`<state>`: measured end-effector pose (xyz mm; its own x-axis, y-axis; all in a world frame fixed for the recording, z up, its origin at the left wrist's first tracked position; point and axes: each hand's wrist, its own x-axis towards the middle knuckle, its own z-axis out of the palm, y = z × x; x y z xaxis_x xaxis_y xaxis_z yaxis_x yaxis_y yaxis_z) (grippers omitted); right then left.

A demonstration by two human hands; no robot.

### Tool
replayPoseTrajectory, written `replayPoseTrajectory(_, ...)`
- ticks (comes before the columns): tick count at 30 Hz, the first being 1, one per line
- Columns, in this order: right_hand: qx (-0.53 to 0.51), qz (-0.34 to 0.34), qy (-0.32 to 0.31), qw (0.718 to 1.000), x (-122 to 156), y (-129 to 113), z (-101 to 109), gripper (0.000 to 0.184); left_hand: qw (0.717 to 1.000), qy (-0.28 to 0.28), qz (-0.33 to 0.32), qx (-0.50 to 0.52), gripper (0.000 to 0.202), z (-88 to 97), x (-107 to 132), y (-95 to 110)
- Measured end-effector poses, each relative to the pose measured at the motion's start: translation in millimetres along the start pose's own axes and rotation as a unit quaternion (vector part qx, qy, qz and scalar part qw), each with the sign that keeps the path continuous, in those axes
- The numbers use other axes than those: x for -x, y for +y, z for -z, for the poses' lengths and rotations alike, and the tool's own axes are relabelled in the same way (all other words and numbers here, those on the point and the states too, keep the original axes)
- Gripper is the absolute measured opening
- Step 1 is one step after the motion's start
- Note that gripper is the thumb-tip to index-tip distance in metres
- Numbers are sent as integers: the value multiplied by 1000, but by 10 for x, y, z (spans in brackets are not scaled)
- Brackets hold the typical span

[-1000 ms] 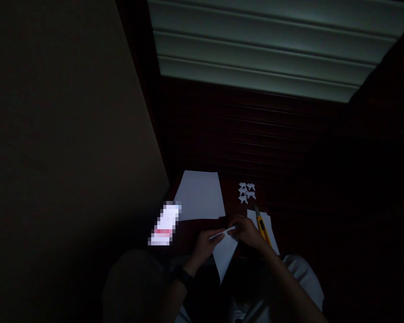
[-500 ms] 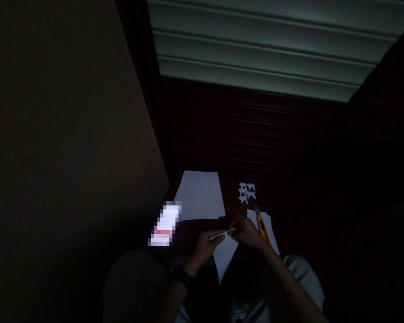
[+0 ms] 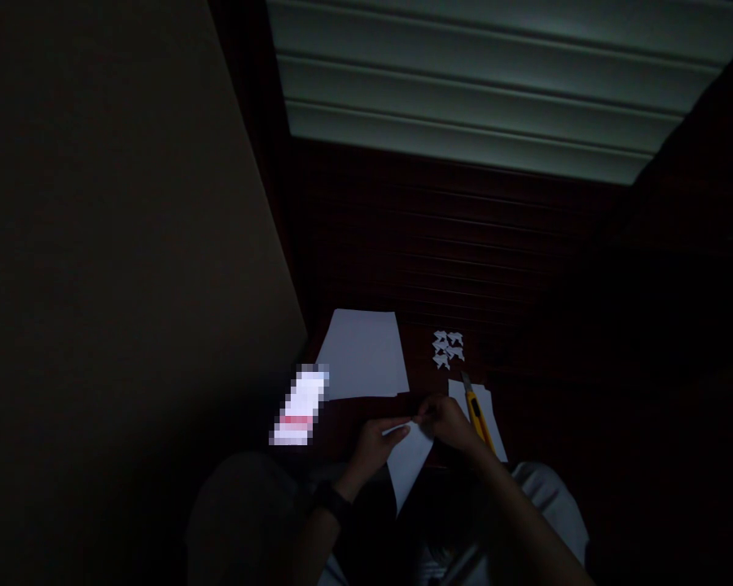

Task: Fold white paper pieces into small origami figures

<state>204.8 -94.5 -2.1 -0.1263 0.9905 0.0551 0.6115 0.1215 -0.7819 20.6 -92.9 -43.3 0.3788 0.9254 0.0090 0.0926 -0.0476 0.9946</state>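
In dim light, my left hand and my right hand both pinch a small white strip of paper between them, just above the near edge of a dark wooden table. A pointed white sheet lies or hangs under the hands. My left wrist carries a dark watch. Both hands have their fingers closed on the strip.
A white sheet lies behind the hands. Several small folded paper pieces sit in a cluster at the back right. A yellow utility knife rests on another sheet at the right. A lit phone screen glows at the left.
The strip between my fingers looks slightly shorter and my right hand has edged a little to the left. Everything else is as it was.
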Motion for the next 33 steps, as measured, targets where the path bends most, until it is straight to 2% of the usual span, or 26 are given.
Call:
replayPoseTrajectory(13,73,-1,41,996,25,-27,-56,9,1000,6,-14,-27,31,-9,-9,-14)
replayPoseTrajectory(28,78,-8,60,995,55,-46,-86,11,999,26,-17,-27,29,-17,-25,-84)
replayPoseTrajectory(31,67,6,53,996,50,-60,-68,11,999,28,-21,-28,28,-10,-26,-74)
replayPoseTrajectory(33,46,22,75,996,54,-76,-61,10,999,36,-21,-23,27,-6,-28,-70)
